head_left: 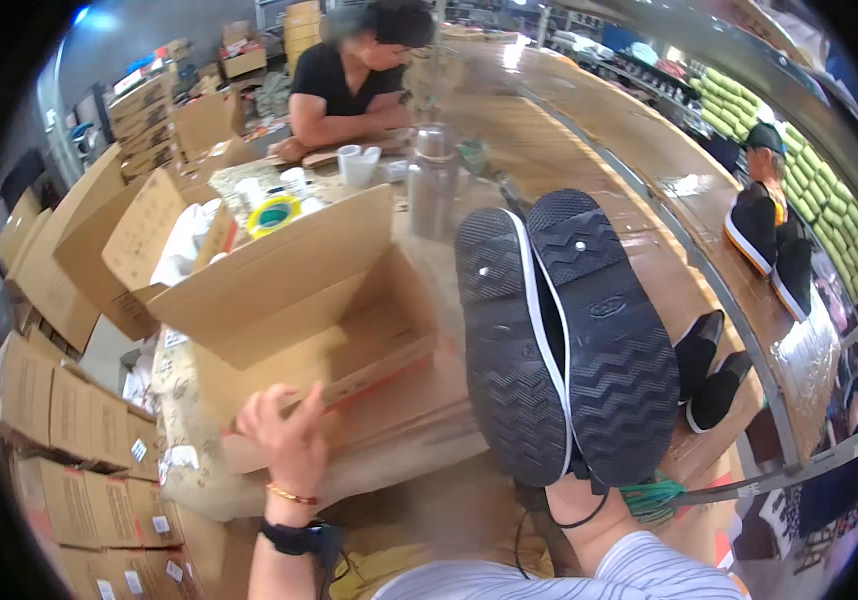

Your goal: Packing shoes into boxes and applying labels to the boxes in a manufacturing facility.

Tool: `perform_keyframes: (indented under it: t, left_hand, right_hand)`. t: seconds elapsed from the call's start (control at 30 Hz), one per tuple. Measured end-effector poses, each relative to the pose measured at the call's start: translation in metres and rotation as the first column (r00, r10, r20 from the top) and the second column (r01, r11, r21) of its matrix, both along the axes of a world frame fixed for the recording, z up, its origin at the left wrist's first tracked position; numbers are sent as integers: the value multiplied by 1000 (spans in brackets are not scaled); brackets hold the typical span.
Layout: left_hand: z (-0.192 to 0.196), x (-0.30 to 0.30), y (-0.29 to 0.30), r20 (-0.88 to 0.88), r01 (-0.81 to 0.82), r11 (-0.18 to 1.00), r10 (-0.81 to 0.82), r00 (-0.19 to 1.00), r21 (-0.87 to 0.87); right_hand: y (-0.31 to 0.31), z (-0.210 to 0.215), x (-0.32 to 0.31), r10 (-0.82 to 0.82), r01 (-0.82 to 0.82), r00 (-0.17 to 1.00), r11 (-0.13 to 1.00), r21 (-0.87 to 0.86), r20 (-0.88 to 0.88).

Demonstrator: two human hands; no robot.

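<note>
Gripping a pair of black shoes [564,340] from below, the right hand [574,490] lifts them soles-up over the table [509,150].

That hand is mostly hidden behind the heels (only the wrist and striped sleeve show), closed on the pair, which stands upright side by side. The left hand [284,435], fingers spread wide, rests on the near edge of the open cardboard box [309,300] just left of the shoes. Beyond stand a metal flask [432,185], white cups [357,163], and a seated person [349,75].

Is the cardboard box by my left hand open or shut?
Open: the cardboard box has its flaps raised, the inside shows bare, and the left hand rests on its near edge.
</note>
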State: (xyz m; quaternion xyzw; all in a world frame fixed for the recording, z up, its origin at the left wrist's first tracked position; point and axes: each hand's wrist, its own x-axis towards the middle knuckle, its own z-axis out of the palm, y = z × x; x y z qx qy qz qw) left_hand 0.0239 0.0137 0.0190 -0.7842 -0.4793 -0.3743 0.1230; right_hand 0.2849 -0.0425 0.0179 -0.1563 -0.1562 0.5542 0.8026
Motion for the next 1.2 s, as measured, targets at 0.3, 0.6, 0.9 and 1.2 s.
perform_keyframes:
  t: [0.3,0.6,0.9,1.2]
  left_hand:
    - [68,28,0,750,555,829,-325,577,-68]
    - [-5,-29,38,-159,250,935,-294,942,-251]
    - [44,-93,61,278,58,997,-67,958,40]
    - [-24,-74,93,622,131,958,57,781,-253]
  right_hand:
    - [5,36,-76,-95,99,993,994,-52,68]
    - [77,73,-61,-644,188,-42,746,639,764]
    - [128,44,-49,-667,-9,-319,712,702,673]
    - [170,-26,-36,-6,351,-312,928,121,950]
